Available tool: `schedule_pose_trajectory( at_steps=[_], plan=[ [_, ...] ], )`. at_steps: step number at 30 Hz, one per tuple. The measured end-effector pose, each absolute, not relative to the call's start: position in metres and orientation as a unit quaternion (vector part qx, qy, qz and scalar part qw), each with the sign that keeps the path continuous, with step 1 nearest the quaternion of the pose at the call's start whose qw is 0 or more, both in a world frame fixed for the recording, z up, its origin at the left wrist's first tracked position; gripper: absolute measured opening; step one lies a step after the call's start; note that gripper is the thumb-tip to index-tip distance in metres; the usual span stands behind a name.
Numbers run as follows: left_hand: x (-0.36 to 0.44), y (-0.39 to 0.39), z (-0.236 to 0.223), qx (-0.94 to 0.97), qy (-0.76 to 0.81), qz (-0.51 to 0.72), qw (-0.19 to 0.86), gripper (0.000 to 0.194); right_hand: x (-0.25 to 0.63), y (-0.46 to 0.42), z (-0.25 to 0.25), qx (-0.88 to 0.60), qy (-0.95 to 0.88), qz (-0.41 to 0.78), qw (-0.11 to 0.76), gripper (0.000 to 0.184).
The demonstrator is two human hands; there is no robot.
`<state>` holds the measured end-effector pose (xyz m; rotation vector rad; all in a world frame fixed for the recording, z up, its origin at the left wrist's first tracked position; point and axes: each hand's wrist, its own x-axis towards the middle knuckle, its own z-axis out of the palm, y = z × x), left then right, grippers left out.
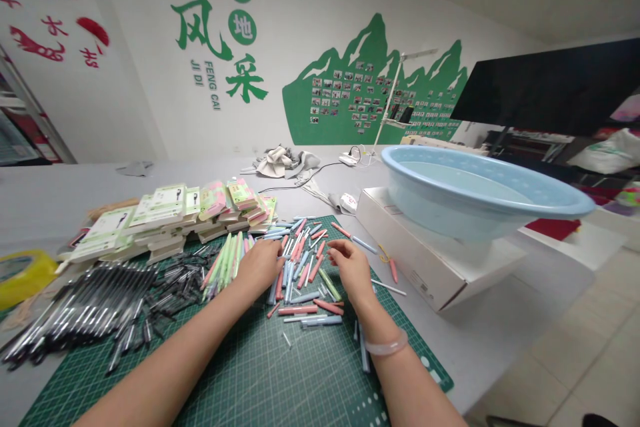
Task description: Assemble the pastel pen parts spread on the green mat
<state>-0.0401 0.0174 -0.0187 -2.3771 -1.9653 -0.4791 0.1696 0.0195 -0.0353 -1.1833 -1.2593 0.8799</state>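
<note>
**Loose pen parts between my two hands**

The pink, blue and green pen parts (297, 310) lie scattered on the green cutting mat (240, 360), chiefly between my left hand (260, 265) and my right hand (353, 270). My left fingers reach in at the left margin of the scatter, pointing forward and inward; whether they pinch a part I cannot tell. My right fingers are bent at its right margin, the thumb and forefinger slightly apart, with nothing visible between them.

Note the green part (330, 285): it lies just on my side of the right fingertips, its long axis slanting from far left to near right, and the right hand is the nearer. Most parts by the left fingers point roughly away from me. Black pens (100, 300) lie farther left; a white box (425, 267) stands on the bench (493, 320) at right.
</note>
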Motion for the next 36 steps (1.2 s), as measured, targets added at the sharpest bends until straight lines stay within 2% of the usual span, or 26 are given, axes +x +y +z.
schedule_pose_trajectory(
  at_steps=[7,14,36],
  plan=[
    [-0.033,0.017,-0.015,-0.784,-0.601,-0.158,0.014,0.013,0.175,0.025,-0.041,-0.510,-0.537,0.357,0.569,0.021],
    [-0.017,0.018,-0.009,-0.852,-0.503,-0.134,-0.059,0.019,0.173,0.022,-0.036,-0.511,-0.534,0.371,0.562,0.021],
    [-0.005,0.006,-0.020,-0.848,-0.523,-0.089,-0.010,0.016,0.175,0.022,-0.034,-0.524,-0.540,0.361,0.550,0.020]
  ],
)
